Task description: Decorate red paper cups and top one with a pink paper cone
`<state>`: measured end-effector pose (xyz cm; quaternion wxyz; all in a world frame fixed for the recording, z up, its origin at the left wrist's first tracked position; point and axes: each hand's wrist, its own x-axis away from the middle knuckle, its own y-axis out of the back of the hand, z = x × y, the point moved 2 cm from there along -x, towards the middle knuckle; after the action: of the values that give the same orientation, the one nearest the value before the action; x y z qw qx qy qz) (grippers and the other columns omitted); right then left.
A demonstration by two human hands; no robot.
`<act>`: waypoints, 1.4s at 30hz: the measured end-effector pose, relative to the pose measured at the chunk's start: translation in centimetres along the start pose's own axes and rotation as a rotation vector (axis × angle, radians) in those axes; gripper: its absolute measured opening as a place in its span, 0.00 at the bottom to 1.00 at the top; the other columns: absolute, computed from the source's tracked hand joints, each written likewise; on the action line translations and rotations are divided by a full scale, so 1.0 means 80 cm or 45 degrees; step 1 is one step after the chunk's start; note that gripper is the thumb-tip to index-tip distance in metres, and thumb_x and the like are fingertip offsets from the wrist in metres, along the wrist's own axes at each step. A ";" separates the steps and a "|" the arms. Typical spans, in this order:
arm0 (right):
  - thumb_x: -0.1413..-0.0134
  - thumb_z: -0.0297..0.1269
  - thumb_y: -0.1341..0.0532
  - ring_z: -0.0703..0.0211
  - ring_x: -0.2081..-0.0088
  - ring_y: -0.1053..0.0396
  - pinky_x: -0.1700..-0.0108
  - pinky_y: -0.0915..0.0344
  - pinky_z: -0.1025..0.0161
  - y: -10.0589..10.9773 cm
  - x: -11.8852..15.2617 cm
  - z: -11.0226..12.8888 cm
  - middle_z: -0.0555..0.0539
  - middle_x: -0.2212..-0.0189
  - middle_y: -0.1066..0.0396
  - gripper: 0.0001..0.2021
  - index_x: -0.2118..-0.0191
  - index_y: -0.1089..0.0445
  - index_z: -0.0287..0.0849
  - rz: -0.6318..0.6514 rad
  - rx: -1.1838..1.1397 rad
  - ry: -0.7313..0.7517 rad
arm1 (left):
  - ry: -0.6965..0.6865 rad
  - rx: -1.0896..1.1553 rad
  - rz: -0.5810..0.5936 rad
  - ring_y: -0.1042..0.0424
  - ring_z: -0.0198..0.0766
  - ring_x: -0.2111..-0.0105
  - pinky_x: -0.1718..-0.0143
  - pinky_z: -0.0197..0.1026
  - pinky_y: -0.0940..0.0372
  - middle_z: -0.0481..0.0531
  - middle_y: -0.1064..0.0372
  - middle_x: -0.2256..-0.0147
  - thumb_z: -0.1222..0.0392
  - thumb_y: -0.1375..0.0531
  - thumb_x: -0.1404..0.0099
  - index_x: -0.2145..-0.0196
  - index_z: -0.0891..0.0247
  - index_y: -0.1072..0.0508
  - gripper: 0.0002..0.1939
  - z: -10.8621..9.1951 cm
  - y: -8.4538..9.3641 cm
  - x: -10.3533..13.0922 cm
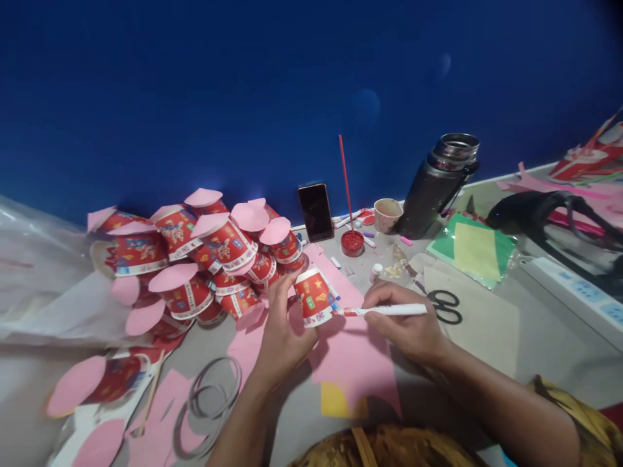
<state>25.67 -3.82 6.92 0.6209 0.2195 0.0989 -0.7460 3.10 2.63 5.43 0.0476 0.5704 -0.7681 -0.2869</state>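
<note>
My left hand (pixel 288 321) grips a red patterned paper cup (pixel 314 295), thumb near its white rim and fingers around the far side. In my right hand (pixel 403 324) is a white marker (pixel 394 311) with a red tip end, pointed left at the cup's edge. Whether the tip touches the cup I cannot tell. Beneath both hands lies a cut sheet of pink paper (pixel 360 370), with a yellow piece (pixel 333 399) showing under it. Left of my left hand, many red cups (pixel 231 243) with pink paper discs (pixel 172 277) are piled up.
A phone (pixel 316 213) leans on the blue wall (pixel 272 97). Nearby stand a red round base with a red stick (pixel 352 243), a small paper cup (pixel 388 215) and a black flask (pixel 428 194). Scissors (pixel 445 307), a power strip (pixel 579 298) and a grey cable coil (pixel 209 395) lie around.
</note>
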 end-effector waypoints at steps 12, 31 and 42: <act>0.40 0.33 0.33 0.56 0.70 0.26 0.63 0.29 0.58 -0.003 -0.001 0.003 0.47 0.71 0.22 0.01 0.64 0.24 0.45 0.054 0.035 0.093 | -0.014 0.011 0.016 0.40 0.54 0.33 0.35 0.59 0.36 0.58 0.43 0.35 0.69 0.35 0.45 0.32 0.52 0.41 0.44 0.003 -0.001 0.004; 0.41 0.32 0.33 0.58 0.72 0.27 0.67 0.30 0.61 -0.003 -0.001 0.007 0.48 0.73 0.23 0.02 0.67 0.24 0.44 0.095 0.047 0.040 | -0.034 -0.017 0.017 0.41 0.54 0.32 0.34 0.59 0.37 0.57 0.42 0.34 0.71 0.36 0.46 0.33 0.52 0.40 0.44 -0.001 -0.002 0.005; 0.39 0.32 0.35 0.57 0.72 0.27 0.66 0.31 0.59 0.003 -0.001 0.002 0.48 0.73 0.23 0.04 0.67 0.25 0.44 0.066 0.081 0.039 | -0.020 0.019 0.033 0.40 0.54 0.32 0.34 0.58 0.37 0.57 0.43 0.34 0.68 0.34 0.45 0.33 0.51 0.41 0.44 -0.002 -0.001 0.005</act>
<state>25.85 -3.89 7.15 0.6313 0.2529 0.0790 -0.7289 3.12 2.20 5.45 0.0410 0.5587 -0.7779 -0.2849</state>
